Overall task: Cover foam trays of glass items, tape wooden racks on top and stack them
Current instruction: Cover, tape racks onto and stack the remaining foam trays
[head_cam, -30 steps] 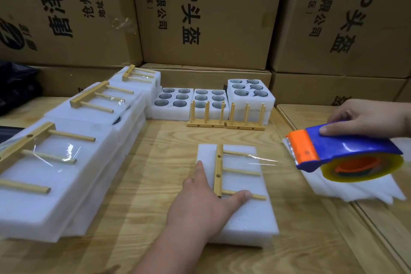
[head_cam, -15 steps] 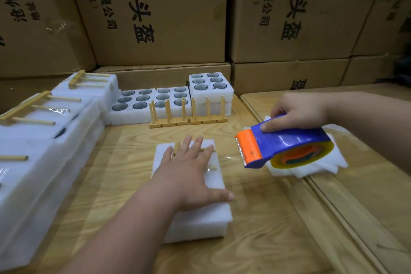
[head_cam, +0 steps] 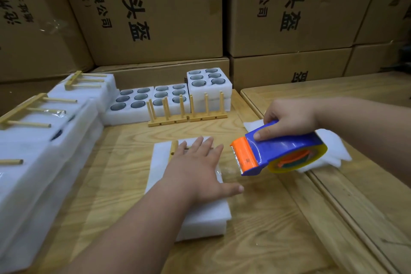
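Observation:
A covered white foam tray (head_cam: 204, 218) lies on the wooden table in front of me. My left hand (head_cam: 200, 173) presses flat on it with fingers spread, hiding most of the wooden rack (head_cam: 174, 150) that lies on its top. My right hand (head_cam: 287, 118) grips a blue and orange tape dispenser (head_cam: 278, 153) just right of the tray, its orange blade end near the tray's right edge. A strip of clear tape shows at that edge.
Open foam trays with glass items (head_cam: 151, 100) stand at the back, with two upright wooden racks (head_cam: 186, 113) before them. Finished trays with taped racks (head_cam: 40, 140) are stacked at the left. Loose foam sheets (head_cam: 331, 149) lie at the right. Cardboard boxes (head_cam: 155, 11) wall the back.
My left hand moved from the rack's side to lie flat over it. The dispenser in my right hand came lower and closer to the tray's right edge. My head turned right.

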The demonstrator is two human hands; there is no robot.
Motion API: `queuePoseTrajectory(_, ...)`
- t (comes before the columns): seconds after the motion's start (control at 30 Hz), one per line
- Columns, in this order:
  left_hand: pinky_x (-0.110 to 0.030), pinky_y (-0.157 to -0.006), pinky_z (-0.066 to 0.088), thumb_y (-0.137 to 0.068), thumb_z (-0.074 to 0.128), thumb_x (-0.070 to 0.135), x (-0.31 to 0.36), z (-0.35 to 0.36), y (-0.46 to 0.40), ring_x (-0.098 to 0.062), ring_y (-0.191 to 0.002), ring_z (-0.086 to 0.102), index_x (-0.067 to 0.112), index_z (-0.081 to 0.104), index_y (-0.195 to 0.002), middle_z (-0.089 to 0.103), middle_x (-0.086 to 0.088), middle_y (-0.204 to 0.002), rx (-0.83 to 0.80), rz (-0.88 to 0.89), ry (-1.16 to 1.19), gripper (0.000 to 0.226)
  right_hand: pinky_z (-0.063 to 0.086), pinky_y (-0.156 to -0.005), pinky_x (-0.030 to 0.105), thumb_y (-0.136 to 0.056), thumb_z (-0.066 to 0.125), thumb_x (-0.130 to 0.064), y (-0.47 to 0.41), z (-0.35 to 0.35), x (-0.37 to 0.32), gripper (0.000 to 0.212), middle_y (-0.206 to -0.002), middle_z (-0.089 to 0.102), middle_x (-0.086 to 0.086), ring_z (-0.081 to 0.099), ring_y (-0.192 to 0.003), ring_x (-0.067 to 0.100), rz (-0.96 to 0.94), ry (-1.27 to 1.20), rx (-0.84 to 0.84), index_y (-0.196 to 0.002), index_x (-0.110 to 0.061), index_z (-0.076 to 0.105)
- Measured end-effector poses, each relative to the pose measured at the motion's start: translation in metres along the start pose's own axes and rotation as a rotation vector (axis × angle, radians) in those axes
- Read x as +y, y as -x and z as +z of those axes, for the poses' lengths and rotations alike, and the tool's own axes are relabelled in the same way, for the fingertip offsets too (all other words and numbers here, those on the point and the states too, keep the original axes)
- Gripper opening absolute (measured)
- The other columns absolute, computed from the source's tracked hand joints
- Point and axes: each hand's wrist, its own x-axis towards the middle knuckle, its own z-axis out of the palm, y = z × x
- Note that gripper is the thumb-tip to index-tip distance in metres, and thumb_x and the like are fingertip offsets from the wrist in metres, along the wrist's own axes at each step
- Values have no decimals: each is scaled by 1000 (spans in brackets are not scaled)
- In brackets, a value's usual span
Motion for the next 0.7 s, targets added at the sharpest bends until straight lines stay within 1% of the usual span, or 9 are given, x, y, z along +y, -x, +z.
queuePoseTrajectory(0.07,-49,-125,-8,-69,29,91,-1,3,-1,-16,-156,-11,36,-1,-161,-10,9,-170,26,-25,-3,111,44,-57,29,-78,61,-78,3,4,7,62,-67,68,-4,60,-56,11,6,-32,13,-73,-17,70)
queuePoseTrajectory(0.13,-45,-125,-6,-68,31,81,-2,2,-1,-18,-156,-4,38,6,-160,-4,8,-170,46,-49,28,105,42,-56,29,-76,63,-80,8,7,15,67,-61,63,-2,55,-52,10,18,-111,63,-74,-13,70)
queuePoseTrajectory(0.2,-43,-124,-4,-65,32,76,-2,-2,2,-20,-156,1,41,13,-159,1,7,-170,49,-68,68,102,43,-57,30,-71,61,-85,15,8,19,74,-67,67,4,56,-54,11,17,-187,107,-77,-12,71)
queuePoseTrajectory(0.23,-43,-124,-4,-66,33,76,-2,-4,4,-21,-156,1,42,15,-158,2,6,-170,42,-71,77,100,44,-57,29,-68,60,-86,18,9,18,75,-70,68,4,58,-55,11,12,-208,113,-77,-13,72)
queuePoseTrajectory(0.33,-42,-123,-5,-65,32,75,-7,-7,11,-21,-156,1,45,15,-157,0,8,-170,18,-62,72,98,45,-58,30,-62,55,-84,24,14,8,75,-66,67,-7,59,-53,7,17,-232,96,-76,-12,72)
queuePoseTrajectory(0.4,-41,-123,-6,-64,31,76,-14,-7,17,-19,-156,-1,47,14,-156,-1,9,-170,7,-41,58,98,46,-57,29,-60,54,-88,27,20,0,76,-65,68,-15,61,-51,5,51,-206,74,-76,-16,72)
queuePoseTrajectory(0.5,-39,-123,-7,-65,31,76,-24,-7,27,-16,-155,-3,48,8,-157,-3,11,-169,-19,-6,45,99,44,-56,28,-57,56,-96,31,29,-12,83,-57,64,-12,59,-48,8,107,-166,24,-70,-15,68)
queuePoseTrajectory(0.6,-37,-123,-9,-77,31,79,-26,-3,29,-17,-156,-4,50,0,-157,-3,9,-170,15,20,-2,90,37,-52,26,-66,56,-92,29,37,-24,72,-47,52,-9,49,-43,8,155,-65,-12,-61,-20,57)
queuePoseTrajectory(0.7,-38,-123,-9,-95,20,71,-22,3,29,-17,-156,-4,53,1,-156,-2,6,-170,79,17,3,67,36,-54,27,-70,55,-89,22,39,-38,70,-54,53,-6,51,-50,13,177,33,-46,-62,-19,56)
